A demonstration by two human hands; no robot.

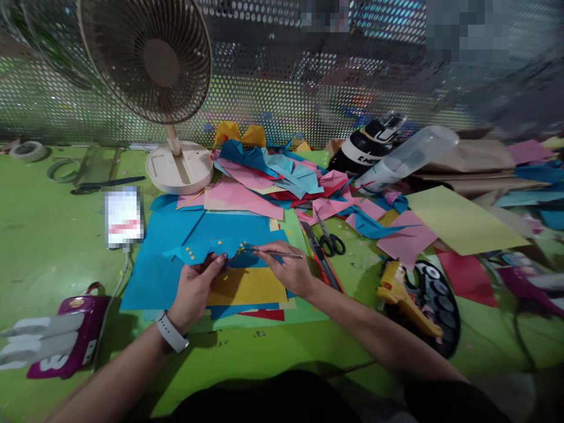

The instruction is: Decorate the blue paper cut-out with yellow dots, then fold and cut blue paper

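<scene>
Head camera, looking down on a green table point(53, 247) buried in coloured paper. Left hand point(196, 288), a white watch at the wrist, has its fingers curled and pinching the near edge of a blue paper cutout point(207, 249) that lies flat on a stack of blue and yellow sheets. Right hand point(288, 271) is closed in a pen-like pinch around a thin metal tool point(277, 253), probably tweezers or a pick; I can't tell which. The tool's long axis runs almost level, left to right, with its tip aimed left toward the small yellow paper bits point(240, 247) dotted on the blue piece. Those bits sit just between the two hands, a touch nearer the tool tip than the left fingers.

Blue cutout is thin, matte, jagged along its edge; the yellow bits are tiny squares. Just right of the right hand lie a utility knife point(321, 258) and black-handled scissors point(330, 239), both pointing away. Farther right, a yellow glue gun point(405, 296). Behind, a cream desk fan point(158, 76) and a perforated metal screen.
</scene>
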